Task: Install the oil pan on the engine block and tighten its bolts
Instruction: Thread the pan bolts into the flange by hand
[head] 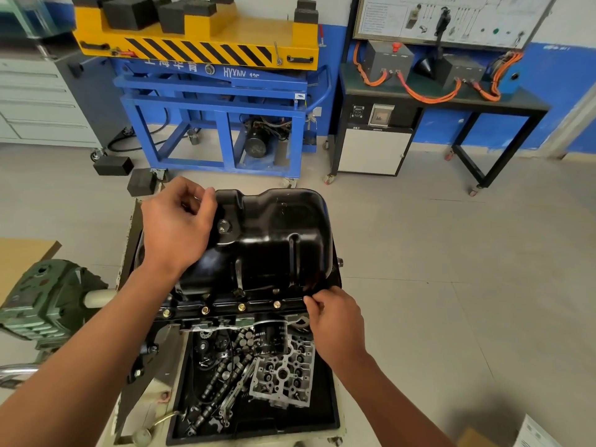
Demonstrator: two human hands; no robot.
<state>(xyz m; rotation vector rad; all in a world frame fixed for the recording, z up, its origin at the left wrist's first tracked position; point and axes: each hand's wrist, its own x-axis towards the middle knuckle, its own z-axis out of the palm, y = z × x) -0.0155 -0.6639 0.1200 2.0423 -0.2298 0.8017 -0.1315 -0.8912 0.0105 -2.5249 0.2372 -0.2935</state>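
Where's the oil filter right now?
Head view, lower centre: the oil filter sits just under the near bolt row of the oil pan, immediately left of the right hand, with the cylinder head below it.

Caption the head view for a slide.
Left hand on the oil pan atop the engine block; right hand pinching at its near flange.

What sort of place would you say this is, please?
Probably an automotive training workshop: a black oil pan sits on an engine block, a yellow-and-blue lift table stands behind, and a wiring display board hangs above orange cables.
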